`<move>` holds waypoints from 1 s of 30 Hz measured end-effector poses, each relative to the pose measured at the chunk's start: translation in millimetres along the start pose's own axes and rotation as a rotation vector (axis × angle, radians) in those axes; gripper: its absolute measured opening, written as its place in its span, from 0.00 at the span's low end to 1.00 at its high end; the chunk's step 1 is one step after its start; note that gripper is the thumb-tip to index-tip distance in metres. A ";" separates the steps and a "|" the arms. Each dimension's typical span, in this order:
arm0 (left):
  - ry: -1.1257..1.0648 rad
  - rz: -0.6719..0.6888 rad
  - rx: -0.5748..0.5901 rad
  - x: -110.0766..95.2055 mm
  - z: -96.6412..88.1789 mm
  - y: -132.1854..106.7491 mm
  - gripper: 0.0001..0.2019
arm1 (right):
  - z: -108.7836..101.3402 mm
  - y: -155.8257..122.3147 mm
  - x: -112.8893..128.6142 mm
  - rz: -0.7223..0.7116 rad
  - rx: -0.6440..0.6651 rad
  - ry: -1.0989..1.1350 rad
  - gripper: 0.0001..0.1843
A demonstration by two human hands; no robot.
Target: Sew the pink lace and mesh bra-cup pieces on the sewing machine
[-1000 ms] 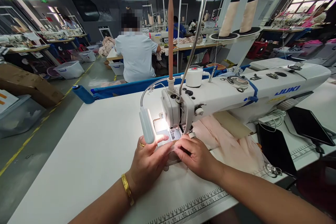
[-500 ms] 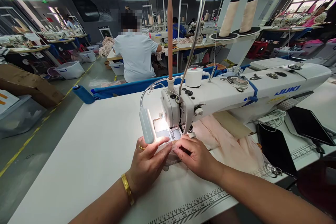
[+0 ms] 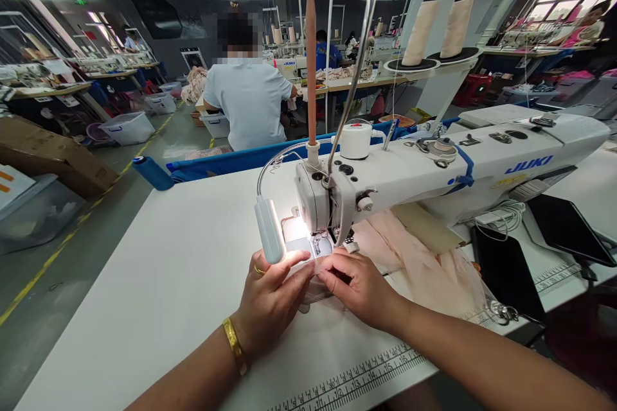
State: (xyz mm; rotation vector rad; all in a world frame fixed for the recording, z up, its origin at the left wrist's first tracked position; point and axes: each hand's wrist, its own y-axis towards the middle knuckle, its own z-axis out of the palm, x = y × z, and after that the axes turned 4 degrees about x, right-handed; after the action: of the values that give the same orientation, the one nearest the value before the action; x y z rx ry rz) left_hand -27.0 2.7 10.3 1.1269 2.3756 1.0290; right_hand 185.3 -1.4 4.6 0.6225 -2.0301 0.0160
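My left hand (image 3: 270, 298) and my right hand (image 3: 359, 286) meet just in front of the needle of a white Juki sewing machine (image 3: 434, 167). Both pinch a small strip of sheer pale fabric (image 3: 315, 282) that lies on the lit needle plate (image 3: 308, 247). The left fingers press the strip flat from the left, and the right fingers grip it from the right. More pale pink fabric (image 3: 419, 263) trails away under the machine arm to the right. A small white lamp (image 3: 268, 231) hangs just above my left fingers.
The white table (image 3: 159, 282) has a ruler printed along its front edge. Two dark tablets (image 3: 566, 228) and a white cable lie at right. Thread cones (image 3: 421, 32) stand behind the machine. A person in a light shirt (image 3: 250, 99) sits ahead at another station.
Both hands and the fabric strip have crept slightly toward the needle; otherwise nothing has moved.
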 end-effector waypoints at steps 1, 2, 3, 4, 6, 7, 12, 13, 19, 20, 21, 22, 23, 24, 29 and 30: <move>-0.001 -0.008 0.002 -0.2 -0.1 0.1 0.10 | 0.2 -0.1 0.1 -0.003 0.000 0.000 0.14; -0.002 -0.015 0.003 -0.4 -0.1 0.1 0.10 | 0.3 -0.1 0.3 -0.007 -0.001 -0.001 0.14; -0.002 -0.018 0.004 -0.6 -0.2 0.3 0.10 | 0.5 -0.2 0.4 -0.010 -0.001 -0.002 0.14; -0.001 -0.017 0.006 -0.8 -0.3 0.6 0.09 | 0.7 -0.2 0.5 -0.015 -0.001 -0.003 0.14; -0.001 -0.011 0.012 -1.2 -0.6 1.5 0.09 | 1.3 -0.3 0.3 -0.027 -0.002 -0.013 0.14; -0.002 -0.011 0.017 -1.5 -0.8 2.0 0.09 | 1.8 -0.4 0.0 -0.034 -0.006 -0.016 0.13; -0.025 -0.054 0.082 -2.6 -1.7 4.1 0.08 | 5.1 -2.2 -4.4 -0.078 -0.057 -0.023 0.10; -0.034 -0.069 0.095 -2.9 -1.8 4.4 0.09 | 5.6 -2.5 -5.5 -0.107 -0.063 -0.034 0.12; -0.122 -0.123 0.107 -3.7 -0.3 5.9 0.07 | 4.7 -1.1 -9.7 -0.219 -0.094 -0.056 0.08; -0.133 -0.129 0.105 -3.6 0.0 6.0 0.07 | 4.2 -0.5 -9.8 -0.219 -0.101 -0.055 0.06; -0.140 -0.133 0.103 -3.7 0.0 6.2 0.07 | 3.7 0.2 -9.8 -0.219 -0.105 -0.051 0.05; -0.146 -0.137 0.103 -4.1 -0.4 6.6 0.07 | 3.0 0.7 -9.4 -0.221 -0.105 -0.043 0.05; -0.154 -0.143 0.105 -5.1 -1.6 7.3 0.07 | 2.1 1.1 -8.5 -0.228 -0.103 -0.032 0.05; -0.166 -0.151 0.111 -6.9 -3.7 8.4 0.06 | 0.6 0.8 -6.7 -0.240 -0.099 -0.020 0.05; -0.358 -0.211 0.183 -33.6 -30.2 19.7 0.07 | -27.4 -18.8 29.0 -0.292 0.046 0.004 0.03; -0.435 -0.231 0.192 -41.8 -37.7 22.3 0.07 | -37.6 -26.9 41.7 -0.260 0.103 0.010 0.02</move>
State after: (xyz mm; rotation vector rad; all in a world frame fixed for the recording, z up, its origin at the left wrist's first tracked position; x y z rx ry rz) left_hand -8.9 -37.6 51.6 0.9867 2.2095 0.4318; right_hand 211.1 -32.6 52.0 0.9455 -1.9339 -0.0305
